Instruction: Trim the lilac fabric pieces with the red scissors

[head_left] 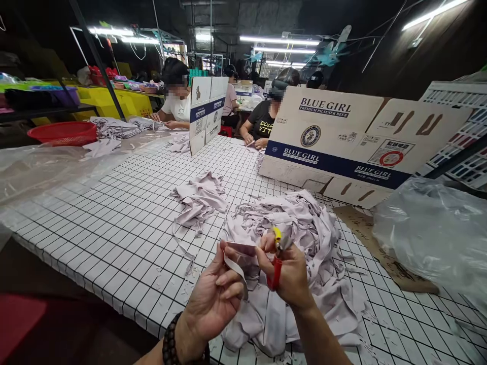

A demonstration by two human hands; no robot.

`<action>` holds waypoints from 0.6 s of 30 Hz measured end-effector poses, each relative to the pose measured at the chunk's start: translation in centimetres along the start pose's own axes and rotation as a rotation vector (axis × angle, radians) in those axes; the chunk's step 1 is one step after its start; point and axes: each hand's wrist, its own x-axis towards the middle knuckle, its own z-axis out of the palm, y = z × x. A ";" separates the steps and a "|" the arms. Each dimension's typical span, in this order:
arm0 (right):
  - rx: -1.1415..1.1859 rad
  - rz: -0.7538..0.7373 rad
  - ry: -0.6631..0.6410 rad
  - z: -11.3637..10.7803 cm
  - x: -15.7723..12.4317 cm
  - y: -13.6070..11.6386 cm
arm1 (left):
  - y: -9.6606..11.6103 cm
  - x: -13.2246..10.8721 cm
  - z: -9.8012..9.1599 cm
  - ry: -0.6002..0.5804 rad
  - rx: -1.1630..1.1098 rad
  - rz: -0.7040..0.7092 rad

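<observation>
A narrow fabric strip (242,248) is stretched between my two hands. My left hand (217,291) pinches one end of it, and a loose tail curls down over the fingers. My right hand (291,271) grips the other end between thumb and forefinger. Tucked in that same hand are small scissors (275,274) with red and yellow on the handles; their blades are blurred. Beneath and behind both hands lies a large heap of pale lilac-grey fabric pieces (300,218). A smaller pile of fabric (200,200) sits further off to the left.
White cardboard screens (327,119) stand on the grid-patterned table (125,218). Clear plastic bags (429,228) and a flat brown cardboard piece (380,253) lie at right. A red basket (63,134) is at far left. Co-workers (178,104) sit across the table.
</observation>
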 end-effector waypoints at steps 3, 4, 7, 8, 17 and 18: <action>0.051 -0.058 -0.029 0.9 -0.7 -1.4 | 0.1 -0.2 0.4 -0.056 0.200 0.105; 0.048 -0.059 -0.050 1.0 -0.9 -1.5 | 0.0 -0.2 0.2 -0.076 0.304 0.164; 0.045 0.003 -0.086 0.7 -1.5 -0.3 | -0.5 0.3 -0.9 -0.077 0.596 0.358; 0.057 0.039 -0.081 0.5 -1.7 0.4 | -0.7 0.6 -1.4 -0.053 0.660 0.401; 0.047 0.270 -0.001 -0.7 -4.8 4.8 | -0.5 1.2 -3.4 -0.009 1.058 0.631; 0.034 0.293 -0.020 -0.9 -5.0 4.8 | -0.6 1.2 -3.6 -0.043 1.141 0.588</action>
